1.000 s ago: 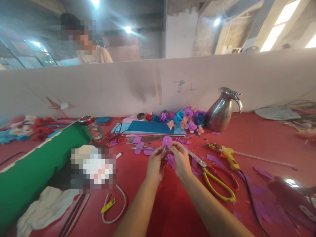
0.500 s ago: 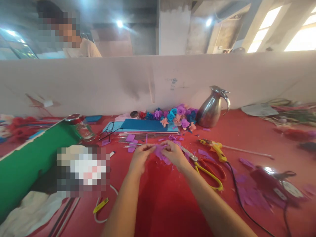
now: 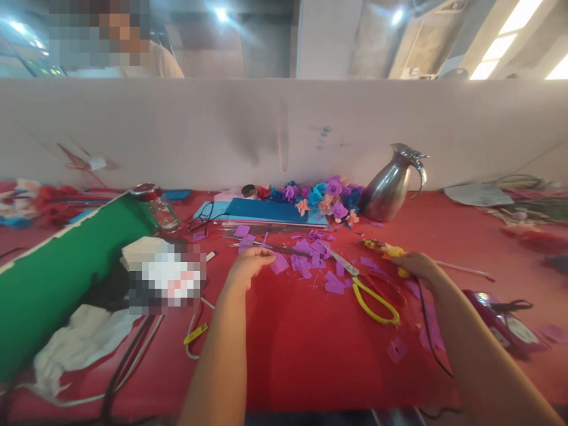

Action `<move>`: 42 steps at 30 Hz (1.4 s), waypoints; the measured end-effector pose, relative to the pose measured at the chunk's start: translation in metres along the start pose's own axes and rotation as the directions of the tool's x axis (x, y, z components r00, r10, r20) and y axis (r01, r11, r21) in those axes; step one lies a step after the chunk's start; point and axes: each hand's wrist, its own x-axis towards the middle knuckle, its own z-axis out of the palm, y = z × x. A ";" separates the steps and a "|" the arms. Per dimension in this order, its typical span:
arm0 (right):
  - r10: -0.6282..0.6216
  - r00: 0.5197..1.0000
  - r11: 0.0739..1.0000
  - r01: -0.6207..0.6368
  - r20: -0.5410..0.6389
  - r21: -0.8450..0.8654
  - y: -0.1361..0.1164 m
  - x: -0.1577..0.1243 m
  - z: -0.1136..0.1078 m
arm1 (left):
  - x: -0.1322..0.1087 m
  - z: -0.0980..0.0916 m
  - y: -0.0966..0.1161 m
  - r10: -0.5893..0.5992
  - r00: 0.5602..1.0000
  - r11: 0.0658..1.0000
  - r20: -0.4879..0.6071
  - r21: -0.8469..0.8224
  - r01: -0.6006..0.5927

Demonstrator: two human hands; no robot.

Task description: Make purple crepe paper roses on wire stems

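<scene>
Between the fingertips of my left hand (image 3: 251,266) is a purple crepe-paper piece (image 3: 279,263), pinched at its edge. On the right, my right hand (image 3: 417,267) has its fingers closed around the handle of a yellow glue gun (image 3: 385,249), partly hiding it. The gun's nozzle points left, and its black cord runs down beside my forearm. Between my hands lie scissors (image 3: 375,300) with one yellow and one red handle loop. Loose purple paper pieces (image 3: 302,266) are scattered around the blades.
A steel jug (image 3: 388,186) stands at the back, right of several paper flowers (image 3: 335,192). Blue sheets (image 3: 266,211) and black-framed glasses (image 3: 205,218) lie left of them. A glass jar (image 3: 162,210) leans by the green panel (image 3: 89,254). A dark red device (image 3: 506,322) sits right. Beyond the partition (image 3: 199,130) is a person.
My right hand has left the purple paper and moved right to the glue gun. My left hand keeps hold of a purple piece. The view has shifted slightly.
</scene>
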 end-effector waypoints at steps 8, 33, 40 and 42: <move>-0.044 0.983 0.788 -0.076 0.179 0.611 -0.046 -0.042 -0.020 | 0.005 -0.002 -0.007 -0.018 0.995 0.989 -0.094 0.144 0.031; -0.428 0.838 0.868 0.276 0.339 0.413 -0.152 -0.140 0.098 | 0.034 -0.003 -0.038 0.091 0.992 0.955 -0.088 0.288 -0.062; -0.420 0.832 0.885 0.288 0.361 0.366 -0.152 -0.139 0.101 | 0.029 -0.003 -0.033 0.090 0.995 0.951 -0.051 0.301 -0.071; -0.419 0.834 0.886 0.288 0.359 0.363 -0.151 -0.138 0.102 | 0.028 -0.002 -0.034 0.084 0.996 0.952 -0.037 0.297 -0.069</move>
